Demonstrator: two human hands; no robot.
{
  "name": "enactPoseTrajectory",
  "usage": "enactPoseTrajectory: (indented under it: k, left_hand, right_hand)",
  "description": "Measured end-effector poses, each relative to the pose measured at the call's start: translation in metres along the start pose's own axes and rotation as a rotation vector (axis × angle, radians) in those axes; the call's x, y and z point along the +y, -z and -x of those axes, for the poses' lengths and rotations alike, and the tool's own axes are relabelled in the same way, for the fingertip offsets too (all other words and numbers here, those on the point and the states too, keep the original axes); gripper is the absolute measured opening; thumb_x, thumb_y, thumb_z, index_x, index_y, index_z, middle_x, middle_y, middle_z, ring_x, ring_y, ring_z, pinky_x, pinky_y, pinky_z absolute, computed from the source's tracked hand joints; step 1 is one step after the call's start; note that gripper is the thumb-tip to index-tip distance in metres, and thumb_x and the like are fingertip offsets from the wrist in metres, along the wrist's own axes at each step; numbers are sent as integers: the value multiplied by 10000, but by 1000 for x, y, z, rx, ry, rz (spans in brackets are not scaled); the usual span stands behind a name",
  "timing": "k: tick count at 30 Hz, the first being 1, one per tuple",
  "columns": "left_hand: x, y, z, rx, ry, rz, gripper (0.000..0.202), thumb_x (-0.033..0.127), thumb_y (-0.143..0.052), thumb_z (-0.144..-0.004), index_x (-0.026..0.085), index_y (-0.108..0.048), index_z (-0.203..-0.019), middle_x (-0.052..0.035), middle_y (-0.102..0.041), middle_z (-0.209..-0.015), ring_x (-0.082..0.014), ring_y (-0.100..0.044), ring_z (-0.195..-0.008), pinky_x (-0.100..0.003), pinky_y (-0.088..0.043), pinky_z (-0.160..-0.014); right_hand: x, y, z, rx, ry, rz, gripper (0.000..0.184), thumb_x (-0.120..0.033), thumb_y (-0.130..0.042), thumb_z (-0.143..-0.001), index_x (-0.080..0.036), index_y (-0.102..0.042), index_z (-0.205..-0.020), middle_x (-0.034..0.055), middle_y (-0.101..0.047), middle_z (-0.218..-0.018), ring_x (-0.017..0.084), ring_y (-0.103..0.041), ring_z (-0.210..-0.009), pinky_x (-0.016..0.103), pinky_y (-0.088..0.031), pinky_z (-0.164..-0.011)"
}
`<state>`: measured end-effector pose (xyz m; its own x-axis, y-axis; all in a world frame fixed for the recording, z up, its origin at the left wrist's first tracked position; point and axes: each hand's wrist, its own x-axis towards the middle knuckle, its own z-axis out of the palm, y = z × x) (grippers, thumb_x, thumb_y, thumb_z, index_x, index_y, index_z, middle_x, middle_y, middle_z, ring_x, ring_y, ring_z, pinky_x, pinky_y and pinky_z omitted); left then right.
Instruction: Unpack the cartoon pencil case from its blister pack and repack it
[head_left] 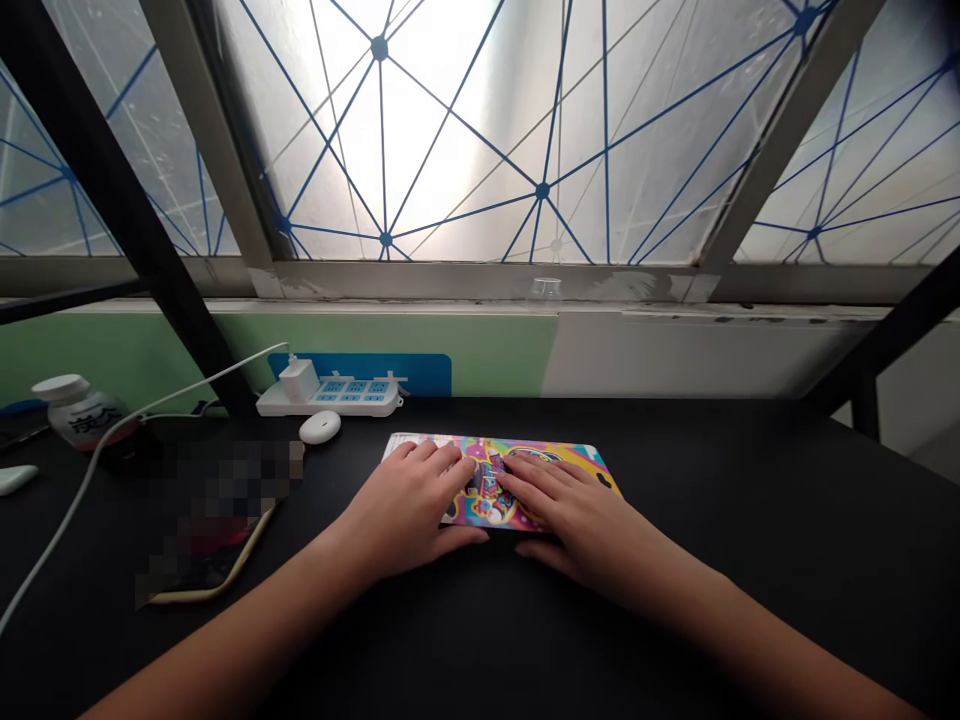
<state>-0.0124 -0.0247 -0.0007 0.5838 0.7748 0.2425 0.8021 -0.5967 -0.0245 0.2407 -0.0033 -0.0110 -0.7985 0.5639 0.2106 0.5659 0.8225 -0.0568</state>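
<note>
A flat, colourful printed package (487, 505) with pink, yellow and blue graphics lies on the black desk in front of me. My left hand (416, 505) rests palm down on its left part, fingers stretched out and the thumb along the near edge. Over its right part lies my right hand (574, 505), also flat, with the fingers reaching toward the package's middle. The fingertips of both hands are a small distance apart. Much of the print is hidden under the hands, and what kind of package it is I cannot tell.
Behind stands a white power strip (352, 398) with a charger (298, 380) and white cable (97, 450). A white rounded case (320, 428) is nearby. Left are a lidded jar (79, 412) and a partly blurred, light-edged item (225, 585). Black frame bars (150, 250) slant at both sides.
</note>
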Motion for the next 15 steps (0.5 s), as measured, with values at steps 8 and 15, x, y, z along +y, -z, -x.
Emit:
enactPoseTrajectory:
  k: [8,15]
  left_hand:
    - [-12,-13,3,-58,136,128,982,854,-422,-810,227,-284,-1552,-175,-345,-1591,-413,-288,-1463,-649,-221,-1136]
    - [-12,-14,3,-61,191,172,1026,886,-429,-772,239,-285,-1555,-155,-329,-1603,-394,-253,-1482,-627,-197,-1156]
  right_hand:
    - [11,2,0,-95,-53,-113,746,-521,-646,-897,-300,-346,-1544,100,-374,-1579,341,-349,-1447,575,-341,-1145]
    - [24,4,11,-156,-91,-170,801,-638,-621,-866,-386,-281,-1545,47,-347,-1593,354,-304,-1463,598,-256,-1175]
